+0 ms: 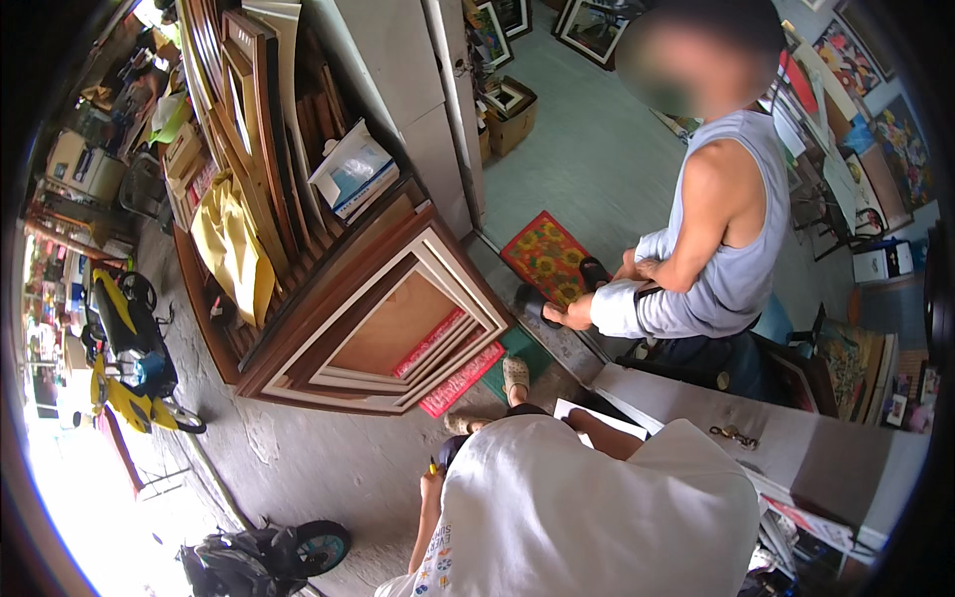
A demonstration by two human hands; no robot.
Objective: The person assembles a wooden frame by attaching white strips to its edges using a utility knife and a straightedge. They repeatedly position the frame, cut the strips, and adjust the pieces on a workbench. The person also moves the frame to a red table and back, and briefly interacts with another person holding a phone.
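Object (434,465) | slim, yellow (kind unclear) | protruding from left grip (431,485)

From the middle of the view, picture frames (383,323) stand at 9 o'clock, before wood strips (264,169) at 10 — a box (353,174) rests beside those. Farther out, one motorbike (144,353) is at 9, another motorbike (249,559) at 7. A person (721,229) sits at 2 — feet (578,315) by a mat (542,249). At 6, a pen-like thing (433,465) is in the left hand (432,484).

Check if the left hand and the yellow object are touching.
Touching. The head view shows the left hand closed on the yellow object, whose end sticks out of the grip.
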